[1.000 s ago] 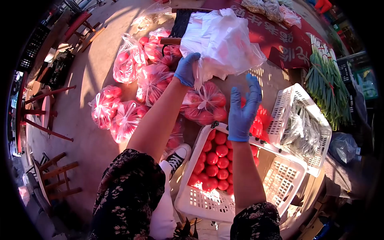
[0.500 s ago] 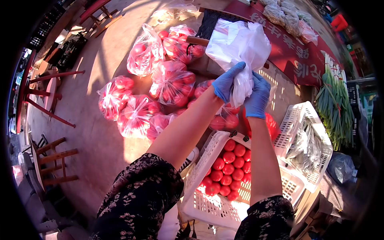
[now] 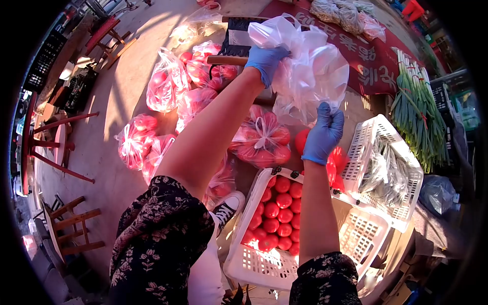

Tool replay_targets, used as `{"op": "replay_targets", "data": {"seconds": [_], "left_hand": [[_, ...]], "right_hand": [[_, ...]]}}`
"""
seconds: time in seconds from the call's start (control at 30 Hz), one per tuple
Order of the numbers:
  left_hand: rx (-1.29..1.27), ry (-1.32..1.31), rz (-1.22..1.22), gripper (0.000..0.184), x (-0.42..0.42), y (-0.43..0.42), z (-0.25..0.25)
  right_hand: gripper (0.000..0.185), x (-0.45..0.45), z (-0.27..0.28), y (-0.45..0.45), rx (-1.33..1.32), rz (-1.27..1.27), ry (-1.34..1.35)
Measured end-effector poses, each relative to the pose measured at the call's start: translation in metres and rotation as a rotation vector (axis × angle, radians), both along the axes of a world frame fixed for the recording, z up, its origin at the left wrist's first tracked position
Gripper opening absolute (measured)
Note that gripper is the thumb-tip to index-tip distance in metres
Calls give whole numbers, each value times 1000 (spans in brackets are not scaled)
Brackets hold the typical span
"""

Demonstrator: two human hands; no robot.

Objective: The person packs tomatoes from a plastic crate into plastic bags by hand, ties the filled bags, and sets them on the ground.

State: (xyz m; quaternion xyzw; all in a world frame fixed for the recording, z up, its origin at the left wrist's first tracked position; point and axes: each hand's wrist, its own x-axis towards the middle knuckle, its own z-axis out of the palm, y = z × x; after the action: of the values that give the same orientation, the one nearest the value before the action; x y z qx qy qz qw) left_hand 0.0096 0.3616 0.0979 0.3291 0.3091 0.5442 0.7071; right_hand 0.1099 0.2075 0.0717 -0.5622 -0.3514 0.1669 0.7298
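Blue-gloved, the left hand (image 3: pixel 267 60) clutches thin white plastic bags (image 3: pixel 312 68), and the right hand (image 3: pixel 324 133) pinches their lower edge. Crumpled, translucent and sunlit, they hang between both hands, beyond a white slotted crate (image 3: pixel 256 262) of red tomatoes (image 3: pixel 271 210).

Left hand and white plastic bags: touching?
Touching. The head view shows the left hand gripping the white plastic bags, fingers against the film.

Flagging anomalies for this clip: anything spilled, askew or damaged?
Nothing stands out. The loose tomatoes sit inside the white crate; I see no spill or damage. The plastic bags held by the left hand and right hand are crumpled, which looks normal.
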Motion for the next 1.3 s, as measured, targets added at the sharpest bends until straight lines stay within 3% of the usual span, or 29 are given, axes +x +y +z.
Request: {"op": "replay_targets", "data": {"seconds": [0.13, 0.17, 0.37, 0.6, 0.63, 0.7, 0.77, 0.8, 0.83, 0.87, 0.9, 0.93, 1.03, 1.13, 1.2, 1.23, 1.27, 1.3], "left_hand": [[49, 362, 167, 30, 19, 28, -6], [42, 95, 96, 38, 25, 54, -35], [-1, 190, 182, 38, -13, 89, -25], [115, 315, -44, 39, -5, 29, -48], [142, 337, -87, 39, -3, 20, -52], [222, 380, -186, 40, 0, 1, -58], [382, 420, -280, 40, 4, -16, -64], [471, 428, -322, 40, 6, -23, -66], [558, 404, -365, 40, 6, -27, -69], [435, 320, -483, 40, 7, -34, -65], [274, 226, -594, 40, 6, -43, -60], [-123, 123, -742, 39, 7, -55, -45], [-43, 177, -610, 34, 12, -70, -25], [-143, 162, -388, 30, 20, -67, -19], [-75, 35, -235, 22, 14, -54, -12], [-101, -54, -174, 17, 9, -52, -3], [-117, -101, -178, 13, -2, -40, -6], [-158, -150, -212, 17, -16, -29, -9]], "right_hand": [[7, 3, -15, 4, -21, 27, 87], [8, 3, -10, 4, -43, 43, 119], [10, 39, -3, -26, -32, -30, 272], [23, 41, -28, -7, -173, 137, 194], [36, 44, -26, 0, -225, 163, 259], [42, 60, -47, 28, -251, 142, 339], [48, 62, -27, 37, -294, 344, 558], [48, 67, -56, 52, -316, 316, 106], [47, 68, -59, 57, -297, 355, 81], [46, 65, -61, 61, -266, 386, 73], [45, 62, -62, 61, -224, 441, 176], [44, 59, -63, 60, -171, 504, 304], [42, 52, -66, 41, 41, 731, 811], [40, 56, -73, 13, 251, 881, 1190], [38, 66, -80, 3, 311, 789, 1204], [23, 75, -91, 18, 258, 525, 1009], [8, 64, -36, -6, -221, 115, 335], [5, 69, -21, -16, -136, 57, 527]]}}
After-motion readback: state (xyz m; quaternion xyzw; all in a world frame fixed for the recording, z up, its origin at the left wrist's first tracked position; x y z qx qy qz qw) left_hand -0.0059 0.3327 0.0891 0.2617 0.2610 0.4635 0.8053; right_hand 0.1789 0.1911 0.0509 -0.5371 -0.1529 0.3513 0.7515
